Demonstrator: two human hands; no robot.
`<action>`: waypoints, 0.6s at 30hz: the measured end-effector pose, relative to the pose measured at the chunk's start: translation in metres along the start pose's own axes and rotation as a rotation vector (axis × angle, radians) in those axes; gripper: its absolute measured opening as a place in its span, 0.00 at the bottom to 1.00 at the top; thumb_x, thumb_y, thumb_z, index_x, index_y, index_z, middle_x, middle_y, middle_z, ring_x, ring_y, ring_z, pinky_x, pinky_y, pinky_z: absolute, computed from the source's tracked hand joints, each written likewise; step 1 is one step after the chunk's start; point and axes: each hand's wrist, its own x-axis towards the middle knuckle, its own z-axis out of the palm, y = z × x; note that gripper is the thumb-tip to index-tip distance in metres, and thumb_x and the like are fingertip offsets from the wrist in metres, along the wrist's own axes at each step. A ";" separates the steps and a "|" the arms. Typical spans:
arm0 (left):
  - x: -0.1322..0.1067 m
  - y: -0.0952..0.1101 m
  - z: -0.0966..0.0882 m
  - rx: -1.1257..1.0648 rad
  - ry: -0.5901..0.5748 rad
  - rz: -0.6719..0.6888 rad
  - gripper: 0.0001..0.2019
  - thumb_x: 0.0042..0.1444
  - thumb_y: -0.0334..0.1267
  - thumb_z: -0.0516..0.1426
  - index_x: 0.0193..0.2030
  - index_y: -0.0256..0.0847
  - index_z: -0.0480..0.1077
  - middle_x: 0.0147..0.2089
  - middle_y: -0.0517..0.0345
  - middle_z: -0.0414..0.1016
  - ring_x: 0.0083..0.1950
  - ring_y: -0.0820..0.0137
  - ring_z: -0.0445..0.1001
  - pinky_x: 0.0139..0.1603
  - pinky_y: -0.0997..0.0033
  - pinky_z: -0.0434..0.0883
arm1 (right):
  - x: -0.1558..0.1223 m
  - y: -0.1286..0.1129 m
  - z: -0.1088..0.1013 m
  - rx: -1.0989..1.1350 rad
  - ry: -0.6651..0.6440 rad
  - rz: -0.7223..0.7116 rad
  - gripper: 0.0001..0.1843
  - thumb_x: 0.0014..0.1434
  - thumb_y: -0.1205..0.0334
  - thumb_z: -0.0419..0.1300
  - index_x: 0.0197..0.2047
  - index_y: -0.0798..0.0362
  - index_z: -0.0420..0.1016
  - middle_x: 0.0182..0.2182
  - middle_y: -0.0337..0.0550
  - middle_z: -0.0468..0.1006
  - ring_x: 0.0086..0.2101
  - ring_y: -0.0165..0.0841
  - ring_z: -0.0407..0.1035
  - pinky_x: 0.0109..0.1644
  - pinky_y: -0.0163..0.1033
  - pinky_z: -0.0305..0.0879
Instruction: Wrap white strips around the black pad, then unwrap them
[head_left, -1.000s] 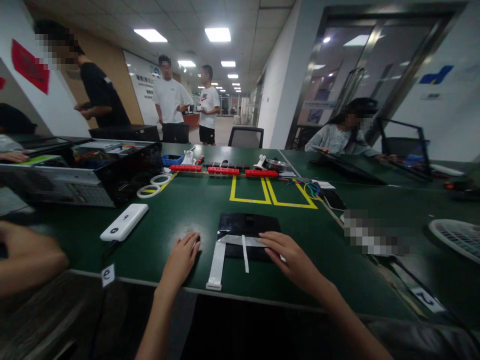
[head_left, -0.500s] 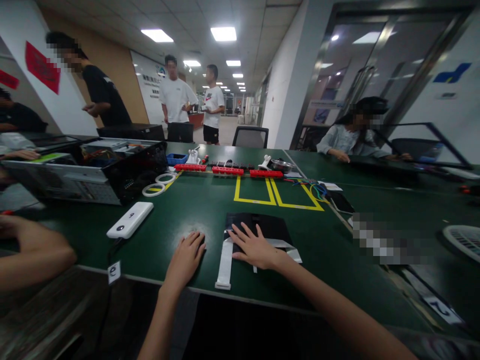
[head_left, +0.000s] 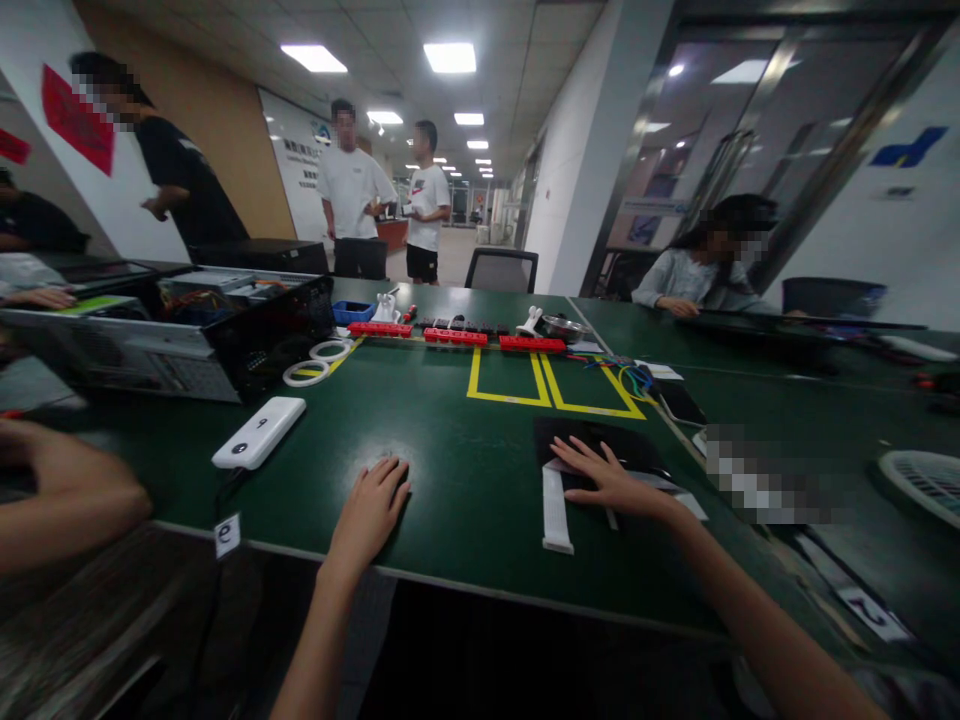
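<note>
My right hand [head_left: 611, 478] lies flat, fingers spread, on top of a thin black panel [head_left: 551, 436] on the table. White flat ribbon cables [head_left: 556, 510] come out from under that hand; one points toward the table's front edge and ends in a connector. Palm down on the bare tabletop, my left hand [head_left: 373, 508] rests with its fingers stretched out and holds nothing. The panel is well to the right of my left hand. Part of the panel is covered by my right hand.
On the green table [head_left: 450, 520] are a white power bank [head_left: 260, 432] with a cable, an opened computer case [head_left: 187, 335], white rings [head_left: 306, 373], red power strips [head_left: 456, 337], yellow tape outlines [head_left: 555, 405] and a phone [head_left: 681, 404]. A bystander's arm [head_left: 67, 495] is at left; other people are around.
My right hand and the black panel with its ribbon cables have moved to the right across the table. My left hand has stayed in place. Across the table, a dark frame has been lowered.
</note>
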 end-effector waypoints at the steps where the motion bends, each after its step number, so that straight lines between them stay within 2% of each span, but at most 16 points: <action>1: 0.000 0.000 0.000 -0.001 -0.003 -0.001 0.18 0.63 0.40 0.47 0.57 0.39 0.66 0.60 0.48 0.68 0.62 0.60 0.63 0.62 0.52 0.58 | -0.005 0.007 -0.001 -0.002 0.003 0.014 0.41 0.57 0.37 0.50 0.68 0.40 0.39 0.67 0.44 0.41 0.64 0.46 0.30 0.61 0.67 0.24; 6: 0.000 0.001 -0.002 -0.006 -0.006 -0.004 0.18 0.63 0.39 0.47 0.57 0.38 0.66 0.60 0.47 0.67 0.62 0.60 0.63 0.62 0.52 0.58 | -0.025 0.030 -0.001 -0.012 0.026 0.060 0.40 0.57 0.39 0.48 0.68 0.41 0.39 0.67 0.44 0.41 0.64 0.44 0.29 0.62 0.64 0.24; 13: -0.001 0.000 -0.001 -0.025 0.000 -0.006 0.18 0.63 0.40 0.47 0.57 0.38 0.66 0.60 0.46 0.67 0.63 0.60 0.63 0.62 0.52 0.57 | -0.040 0.048 -0.003 0.059 0.056 0.052 0.35 0.59 0.43 0.49 0.67 0.40 0.46 0.66 0.44 0.46 0.64 0.43 0.33 0.62 0.65 0.27; 16: -0.001 -0.001 0.000 -0.024 -0.001 -0.005 0.18 0.63 0.40 0.47 0.57 0.38 0.66 0.60 0.46 0.67 0.63 0.60 0.62 0.62 0.52 0.58 | -0.040 0.055 0.001 0.052 0.138 0.051 0.30 0.59 0.46 0.49 0.63 0.43 0.56 0.64 0.46 0.52 0.64 0.44 0.39 0.61 0.67 0.34; 18: 0.000 -0.001 0.000 -0.021 0.005 -0.004 0.18 0.63 0.40 0.47 0.57 0.40 0.66 0.60 0.47 0.67 0.62 0.60 0.63 0.62 0.51 0.58 | -0.040 0.059 0.006 -0.006 0.232 0.050 0.24 0.59 0.50 0.48 0.56 0.47 0.67 0.61 0.48 0.60 0.62 0.45 0.48 0.60 0.66 0.41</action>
